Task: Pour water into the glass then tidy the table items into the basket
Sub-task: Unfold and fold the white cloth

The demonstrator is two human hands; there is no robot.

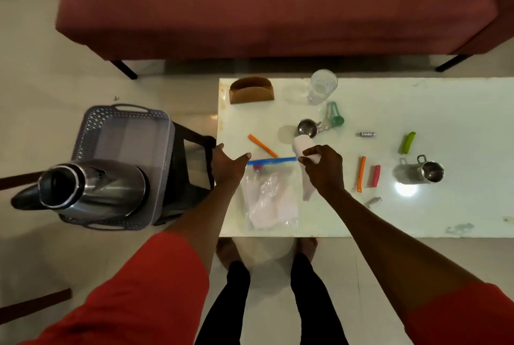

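- Zip bag [271, 197]: clear, blue seal strip, at table [417, 205] near edge; judged light, limp, slippery; best taken along the stiff seal
- Left hand [226, 165]: fingers extended, touching the seal's left end
- Right hand [324, 168]: gripping a white roll [304, 147], judged soft, light
- Glass [321, 90]: far side, fragile
- Basket [122, 133]: left, kettle [91, 186] inside

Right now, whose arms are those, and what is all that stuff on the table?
A person wears a camera on the head, so you look down along their own arms. The right hand holds a white roll. The left hand rests open at the end of a clear bag with a blue zip. On the white table lie a glass, a scoop, a steel mug, colourful clips and a brown holder. Left of the table, a steel kettle lies in a grey basket.
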